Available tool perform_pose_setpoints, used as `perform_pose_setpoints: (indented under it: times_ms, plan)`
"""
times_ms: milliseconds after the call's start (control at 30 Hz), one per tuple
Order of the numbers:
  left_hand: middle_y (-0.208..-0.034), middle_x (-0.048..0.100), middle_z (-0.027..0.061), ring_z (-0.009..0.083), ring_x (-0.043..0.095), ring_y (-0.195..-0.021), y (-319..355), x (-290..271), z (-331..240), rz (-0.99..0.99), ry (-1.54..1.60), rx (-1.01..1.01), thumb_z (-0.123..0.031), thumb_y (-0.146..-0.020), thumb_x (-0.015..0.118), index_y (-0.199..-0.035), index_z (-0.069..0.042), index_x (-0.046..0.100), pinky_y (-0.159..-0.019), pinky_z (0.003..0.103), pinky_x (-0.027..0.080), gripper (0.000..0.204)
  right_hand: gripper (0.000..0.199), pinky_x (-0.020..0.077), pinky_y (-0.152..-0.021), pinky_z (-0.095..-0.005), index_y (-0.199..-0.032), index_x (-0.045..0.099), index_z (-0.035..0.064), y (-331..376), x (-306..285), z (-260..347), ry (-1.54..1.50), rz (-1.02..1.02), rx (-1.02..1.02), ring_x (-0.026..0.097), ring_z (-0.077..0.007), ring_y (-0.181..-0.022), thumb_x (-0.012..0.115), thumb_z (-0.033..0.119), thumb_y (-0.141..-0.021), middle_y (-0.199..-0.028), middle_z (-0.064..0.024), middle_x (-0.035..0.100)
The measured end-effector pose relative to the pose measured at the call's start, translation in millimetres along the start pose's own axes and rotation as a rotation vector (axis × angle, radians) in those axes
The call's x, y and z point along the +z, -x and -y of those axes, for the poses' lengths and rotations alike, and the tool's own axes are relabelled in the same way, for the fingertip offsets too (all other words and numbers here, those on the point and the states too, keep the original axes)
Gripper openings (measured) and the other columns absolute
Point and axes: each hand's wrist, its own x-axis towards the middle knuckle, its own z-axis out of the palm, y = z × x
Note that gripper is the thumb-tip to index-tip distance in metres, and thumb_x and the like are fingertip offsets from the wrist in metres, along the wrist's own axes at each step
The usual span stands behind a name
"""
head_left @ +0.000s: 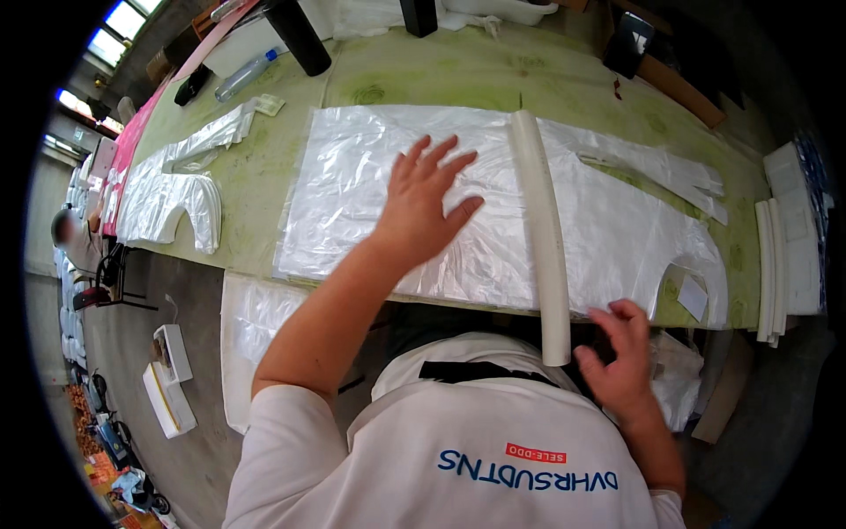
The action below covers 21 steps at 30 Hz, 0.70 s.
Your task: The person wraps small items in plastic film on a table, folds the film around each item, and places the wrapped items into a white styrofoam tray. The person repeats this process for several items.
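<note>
Clear plastic vest-type bags (pixel 352 176) lie flat in a stack across the table, their cut-out handle ends toward the right. A long white tube (pixel 539 220) rests crosswise on them, and its near end sticks out past the table's front edge. Over the left part of the stack is my left hand (pixel 427 198), fingers spread and holding nothing; whether it touches the plastic I cannot tell. My right hand (pixel 617 357) is at the front edge, just right of the tube's near end, with its fingers loosely bent and apart, and nothing in them.
Another clear plastic bag piece (pixel 176 203) lies at the table's left. A bottle (pixel 245 78) and a black cylinder (pixel 298 37) are at the back left. White tubes (pixel 771 269) stand by the right edge. Far left, a person (pixel 81 242) sits. White boxes (pixel 169 379) are on the floor.
</note>
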Motion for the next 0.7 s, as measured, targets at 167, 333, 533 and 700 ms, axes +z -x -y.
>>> perform_pose_setpoints:
  times_ms: [167,333,533,700]
  plan:
    - [-0.166,0.028,0.0117,0.0402,0.015,-0.155,-38,3,31,0.118,-0.289,-0.110,-0.053,-0.098,0.057,-0.156,-0.022,0.040,-0.125,0.057,0.011,0.068,0.069,0.0498,-0.095,-0.0397,-0.140,0.057,0.0107,14,38,19,-0.237,0.042,0.190,0.052,-0.0318,-0.115,0.082,0.013,-0.075,-0.128,-0.0171,0.046]
    - [-0.167,0.026,0.0125,0.0421,0.013,-0.155,-67,22,37,0.219,-0.317,-0.138,-0.059,-0.097,0.053,-0.158,-0.022,0.038,-0.124,0.059,0.007,0.073,0.070,0.0494,-0.096,-0.0431,-0.155,0.038,0.0128,8,50,24,-0.279,0.108,0.176,0.057,-0.0357,-0.113,0.066,0.010,-0.091,-0.125,-0.0221,0.052]
    - [-0.168,0.023,0.0116,0.0401,0.011,-0.156,-82,26,34,0.251,-0.302,-0.162,-0.058,-0.096,0.053,-0.159,-0.022,0.036,-0.124,0.059,0.006,0.074,0.065,0.0448,-0.100,-0.0412,-0.155,0.034,0.0042,29,54,12,-0.274,-0.155,0.185,0.056,-0.0352,-0.111,0.056,0.008,-0.094,-0.127,-0.0237,0.052]
    - [-0.168,0.024,0.0117,0.0402,0.012,-0.156,-81,24,29,0.179,-0.284,-0.142,-0.056,-0.093,0.061,-0.156,-0.021,0.041,-0.124,0.060,0.006,0.075,0.064,0.0450,-0.098,-0.0391,-0.156,0.034,0.0044,38,52,9,-0.281,-0.194,0.101,0.055,-0.0324,-0.106,0.055,0.008,-0.095,-0.122,-0.0224,0.053]
